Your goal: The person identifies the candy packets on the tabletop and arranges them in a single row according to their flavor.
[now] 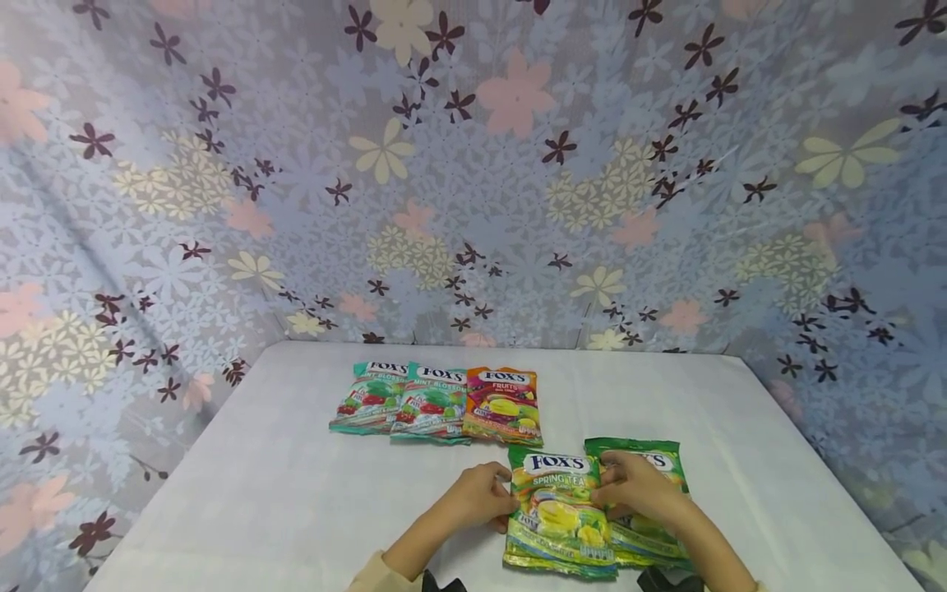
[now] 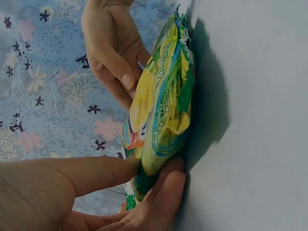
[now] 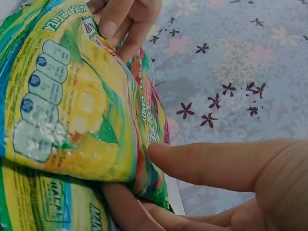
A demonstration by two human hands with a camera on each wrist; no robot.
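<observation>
A green and yellow Fox's Spring Tea candy bag [image 1: 556,514] lies at the front of the white table, partly over a second green candy bag [image 1: 645,543] on its right. My left hand [image 1: 477,496] pinches the left edge of the front bag; in the left wrist view its thumb [image 2: 103,172] is on top and fingers [image 2: 166,195] are beneath. Across from it, my right hand [image 1: 638,491] pinches the same bag's right edge, above the second bag. The right wrist view shows that thumb [image 3: 192,161] on the bag's face, with fingers tucked between the two bags.
Farther back on the white table [image 1: 281,493] lie two teal Mint Blossom bags [image 1: 372,400] [image 1: 431,404], overlapping, and an orange Fruits bag [image 1: 503,406] against them. Flower-patterned cloth [image 1: 473,205] rises behind the table and at both sides.
</observation>
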